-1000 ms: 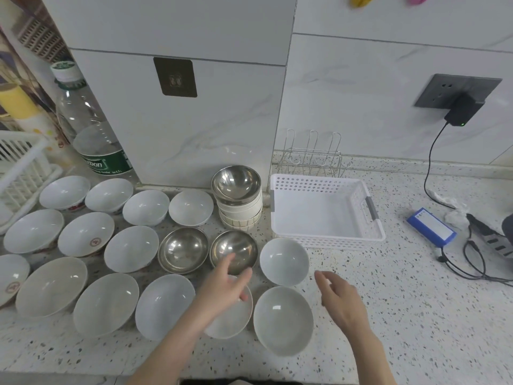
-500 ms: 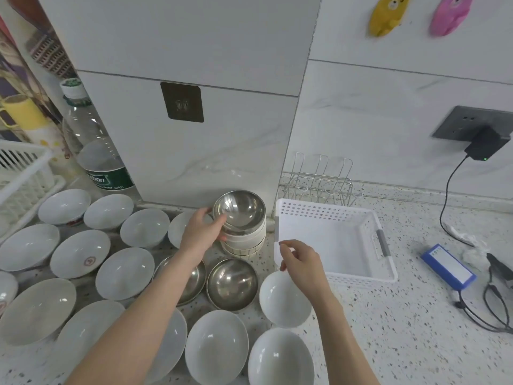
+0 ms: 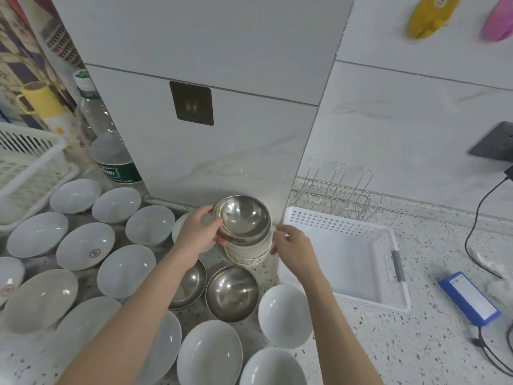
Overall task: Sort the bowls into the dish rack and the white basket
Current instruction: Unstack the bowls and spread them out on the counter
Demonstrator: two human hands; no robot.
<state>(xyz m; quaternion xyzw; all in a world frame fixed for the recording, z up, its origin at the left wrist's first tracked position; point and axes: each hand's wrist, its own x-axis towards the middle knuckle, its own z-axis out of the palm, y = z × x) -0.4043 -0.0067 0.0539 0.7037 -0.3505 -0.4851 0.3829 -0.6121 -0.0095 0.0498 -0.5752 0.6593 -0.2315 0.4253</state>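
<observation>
A steel bowl (image 3: 241,220) tops a stack of cream bowls (image 3: 249,252) at the back of the counter. My left hand (image 3: 198,236) grips the steel bowl's left rim, thumb on top. My right hand (image 3: 294,250) touches the stack's right side with curled fingers. Right of the stack lies the white basket (image 3: 344,297), with nothing in it. The wire dish rack (image 3: 337,194) stands behind it against the wall. Several white bowls (image 3: 126,270) and two steel bowls (image 3: 231,293) cover the counter left and front.
A water bottle (image 3: 107,143) stands at the back left beside a white plastic crate (image 3: 25,165). A blue box (image 3: 469,298) with black cables (image 3: 488,354) lies on the right; a charger is plugged into the wall socket (image 3: 497,143).
Both hands reached from the front bowls to the stack at the back. My left hand closed on the steel bowl's rim; my right hand came against the stack's right side.
</observation>
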